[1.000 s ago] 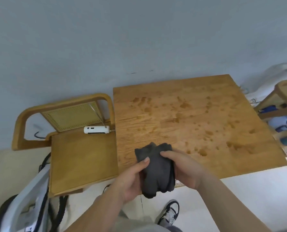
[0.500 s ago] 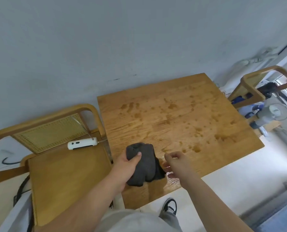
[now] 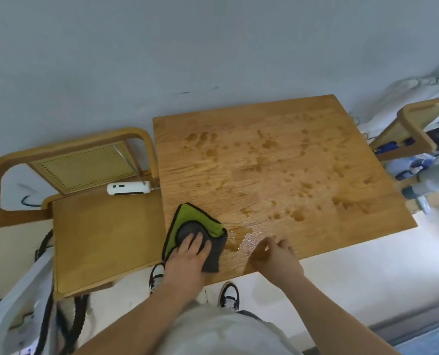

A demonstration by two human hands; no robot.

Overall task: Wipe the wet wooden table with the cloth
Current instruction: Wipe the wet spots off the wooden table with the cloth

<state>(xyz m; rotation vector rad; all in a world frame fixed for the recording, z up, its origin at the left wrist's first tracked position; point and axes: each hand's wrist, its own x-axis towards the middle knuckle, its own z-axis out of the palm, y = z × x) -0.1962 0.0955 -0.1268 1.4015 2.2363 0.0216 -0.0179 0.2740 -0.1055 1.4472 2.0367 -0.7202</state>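
Observation:
The square wooden table (image 3: 277,139) is speckled with water drops and has a shiny wet patch near its front edge. A grey cloth with a green underside (image 3: 187,224) lies partly unfolded on the table's front left corner. My left hand (image 3: 187,254) presses flat on top of the cloth, fingers spread over it. My right hand (image 3: 277,257) hovers over the front edge just right of the cloth, fingers loosely curled, holding nothing.
A wooden chair (image 3: 98,226) stands against the table's left side, with a white handheld device (image 3: 129,188) on the back of its seat. Another wooden chair (image 3: 418,129) with bottles stands at the right. Grey wall behind; my shoes (image 3: 228,295) below the table edge.
The cloth went from bunched in both hands to spread on the table's front left corner, green side showing. My right hand let go and moved right; my left hand now presses it down.

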